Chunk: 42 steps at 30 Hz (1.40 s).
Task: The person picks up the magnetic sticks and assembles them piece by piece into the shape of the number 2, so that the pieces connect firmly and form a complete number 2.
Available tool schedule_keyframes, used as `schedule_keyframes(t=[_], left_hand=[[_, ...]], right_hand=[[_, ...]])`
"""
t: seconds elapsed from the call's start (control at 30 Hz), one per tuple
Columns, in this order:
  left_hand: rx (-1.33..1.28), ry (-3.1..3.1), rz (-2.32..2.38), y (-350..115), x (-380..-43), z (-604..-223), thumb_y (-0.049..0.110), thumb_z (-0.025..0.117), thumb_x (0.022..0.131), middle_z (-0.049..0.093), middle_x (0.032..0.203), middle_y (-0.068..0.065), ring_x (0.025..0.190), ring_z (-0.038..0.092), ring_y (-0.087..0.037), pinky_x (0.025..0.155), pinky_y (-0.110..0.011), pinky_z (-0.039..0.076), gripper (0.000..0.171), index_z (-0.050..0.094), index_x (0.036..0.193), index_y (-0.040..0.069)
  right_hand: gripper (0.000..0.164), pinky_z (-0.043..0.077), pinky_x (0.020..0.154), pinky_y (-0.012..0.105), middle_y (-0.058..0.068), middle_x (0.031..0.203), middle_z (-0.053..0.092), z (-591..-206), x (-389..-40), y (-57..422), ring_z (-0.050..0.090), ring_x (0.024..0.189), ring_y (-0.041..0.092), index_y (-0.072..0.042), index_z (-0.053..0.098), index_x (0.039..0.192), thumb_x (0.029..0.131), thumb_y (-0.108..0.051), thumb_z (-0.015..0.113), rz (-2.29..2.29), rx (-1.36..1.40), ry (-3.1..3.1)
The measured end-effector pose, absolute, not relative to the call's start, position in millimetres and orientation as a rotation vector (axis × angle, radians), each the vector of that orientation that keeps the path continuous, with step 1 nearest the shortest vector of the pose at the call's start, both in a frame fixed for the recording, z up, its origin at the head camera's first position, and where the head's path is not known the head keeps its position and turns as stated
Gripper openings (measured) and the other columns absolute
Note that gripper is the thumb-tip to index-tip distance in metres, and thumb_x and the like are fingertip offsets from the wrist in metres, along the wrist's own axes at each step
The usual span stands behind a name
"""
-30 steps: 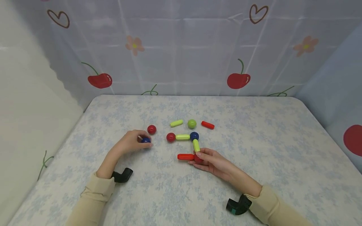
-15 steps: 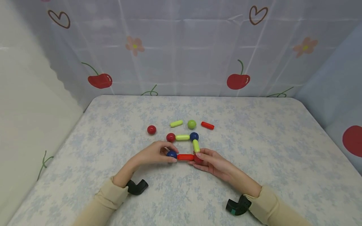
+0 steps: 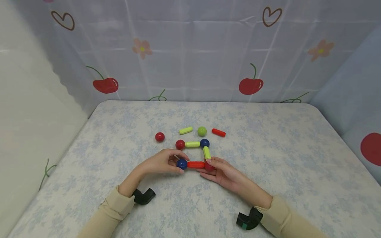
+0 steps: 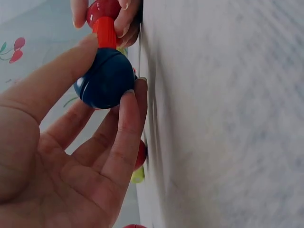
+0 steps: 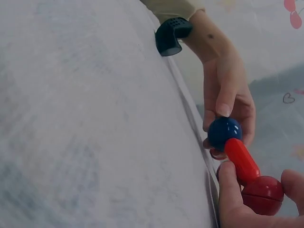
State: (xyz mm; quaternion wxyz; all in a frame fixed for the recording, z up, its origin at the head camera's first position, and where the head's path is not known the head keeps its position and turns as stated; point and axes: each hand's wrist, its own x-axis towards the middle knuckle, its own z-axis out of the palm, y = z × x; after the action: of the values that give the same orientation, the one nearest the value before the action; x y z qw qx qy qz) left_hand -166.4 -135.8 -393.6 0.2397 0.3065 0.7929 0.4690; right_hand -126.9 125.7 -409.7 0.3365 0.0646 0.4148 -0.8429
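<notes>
A joined chain lies on the table: a red ball [image 3: 180, 144], a yellow-green rod [image 3: 192, 144], a blue ball [image 3: 204, 143], a second yellow-green rod [image 3: 206, 152], a near red ball [image 5: 263, 194], a red rod [image 3: 195, 165] and a near blue ball [image 3: 182, 164]. My left hand [image 3: 162, 161] holds that near blue ball between thumb and fingertips, at the red rod's left end. My right hand [image 3: 227, 174] holds the near red ball at its other end, thumb over it. In the head view, the thumb partly covers this ball.
Behind the chain lie a loose red ball [image 3: 159, 137], a loose yellow-green rod [image 3: 186, 130], a green ball [image 3: 202, 131] and a loose red rod [image 3: 218, 132]. A patterned cloth covers the table [image 3: 268, 138]. A printed curtain [image 3: 190, 49] hangs at the back.
My left hand has carried the blue ball rightward to the red rod's free end, where it now sits against it. The right hand has stayed at the red ball, its fingers shifting slightly.
</notes>
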Motion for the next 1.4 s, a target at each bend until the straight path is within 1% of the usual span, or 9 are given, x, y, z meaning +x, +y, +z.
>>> schedule_keyframes(t=[0.1, 0.23, 0.47, 0.6, 0.77, 0.9, 1.07, 1.2, 1.4], left_hand=[[0.830, 2.160, 1.291, -137.6, -167.1, -392.3, 0.010, 0.076, 0.080, 0.058, 0.112, -0.005, 0.095, 0.060, -0.018, 0.081, -0.028, 0.049, 0.039, 0.062, 0.116, 0.003], [0.812, 2.137, 1.304, -140.7, -168.3, -391.1, 0.009, 0.075, 0.080, 0.058, 0.112, -0.006, 0.096, 0.060, -0.019, 0.082, -0.028, 0.048, 0.040, 0.061, 0.117, 0.002], [0.839, 2.185, 1.307, -158.0, -180.4, -381.7, 0.011, 0.071, 0.085, 0.060, 0.109, -0.012, 0.095, 0.060, -0.020, 0.082, -0.031, 0.049, 0.038, 0.059, 0.119, -0.002], [0.776, 2.376, 1.321, -157.1, -201.9, -365.1, 0.010, 0.067, 0.088, 0.061, 0.105, -0.013, 0.091, 0.059, -0.022, 0.080, -0.034, 0.049, 0.032, 0.061, 0.117, -0.002], [0.676, 2.602, 1.147, -132.1, -240.2, -356.3, 0.014, 0.068, 0.087, 0.062, 0.098, -0.009, 0.092, 0.060, -0.024, 0.079, -0.035, 0.048, 0.031, 0.063, 0.115, -0.001], [0.635, 2.641, 0.989, -113.6, -264.8, -360.6, 0.016, 0.069, 0.086, 0.062, 0.103, -0.012, 0.097, 0.058, -0.025, 0.080, -0.034, 0.048, 0.036, 0.061, 0.117, -0.001], [0.563, 2.616, 0.907, -99.8, -278.2, -368.1, 0.016, 0.072, 0.084, 0.060, 0.109, -0.015, 0.100, 0.056, -0.026, 0.081, -0.035, 0.047, 0.041, 0.060, 0.120, 0.000], [0.508, 2.623, 0.848, -94.1, -282.6, -377.0, 0.016, 0.073, 0.083, 0.060, 0.106, -0.012, 0.093, 0.056, -0.024, 0.077, -0.033, 0.047, 0.038, 0.061, 0.116, 0.003], [0.485, 2.656, 0.806, -89.0, -281.3, -383.5, 0.012, 0.073, 0.082, 0.061, 0.095, -0.009, 0.079, 0.054, -0.021, 0.066, -0.030, 0.045, 0.028, 0.066, 0.108, 0.003]], right_hand=[[0.036, 0.038, 0.096, 0.044, 0.021, 0.125, 0.045, -409.6, -126.2, 123.2, 0.054, 0.112, 0.034, 0.002, 0.030, 0.125, 0.097, -0.009, 0.050, -2.226, 0.179, 1.057], [0.045, 0.038, 0.096, 0.044, 0.019, 0.123, 0.048, -410.1, -125.7, 122.5, 0.054, 0.112, 0.033, 0.004, 0.025, 0.134, 0.098, -0.009, 0.049, -2.236, 0.177, 1.060], [0.046, 0.038, 0.096, 0.044, 0.018, 0.124, 0.046, -410.0, -126.8, 122.5, 0.054, 0.112, 0.033, 0.003, 0.025, 0.135, 0.098, -0.009, 0.048, -2.236, 0.189, 1.062], [0.043, 0.039, 0.095, 0.044, 0.018, 0.125, 0.045, -408.9, -128.1, 123.4, 0.055, 0.110, 0.032, 0.001, 0.027, 0.133, 0.097, -0.009, 0.049, -2.235, 0.205, 1.060], [0.043, 0.038, 0.096, 0.043, 0.016, 0.121, 0.048, -409.2, -127.1, 123.3, 0.057, 0.108, 0.031, 0.002, 0.027, 0.134, 0.098, -0.008, 0.047, -2.232, 0.199, 1.057], [0.046, 0.039, 0.096, 0.042, 0.016, 0.121, 0.048, -410.2, -125.9, 122.9, 0.058, 0.107, 0.029, 0.003, 0.025, 0.137, 0.098, -0.008, 0.047, -2.225, 0.195, 1.059], [0.047, 0.038, 0.096, 0.042, 0.016, 0.122, 0.047, -411.5, -125.0, 122.3, 0.058, 0.106, 0.028, 0.002, 0.026, 0.136, 0.097, -0.009, 0.049, -2.237, 0.183, 1.053], [0.046, 0.038, 0.096, 0.042, 0.015, 0.119, 0.048, -412.2, -125.3, 122.9, 0.059, 0.105, 0.028, 0.002, 0.028, 0.134, 0.096, -0.009, 0.051, -2.241, 0.180, 1.050], [0.053, 0.038, 0.096, 0.041, 0.014, 0.115, 0.050, -413.5, -124.7, 123.1, 0.059, 0.103, 0.028, 0.005, 0.022, 0.139, 0.097, -0.009, 0.051, -2.240, 0.170, 1.055]])
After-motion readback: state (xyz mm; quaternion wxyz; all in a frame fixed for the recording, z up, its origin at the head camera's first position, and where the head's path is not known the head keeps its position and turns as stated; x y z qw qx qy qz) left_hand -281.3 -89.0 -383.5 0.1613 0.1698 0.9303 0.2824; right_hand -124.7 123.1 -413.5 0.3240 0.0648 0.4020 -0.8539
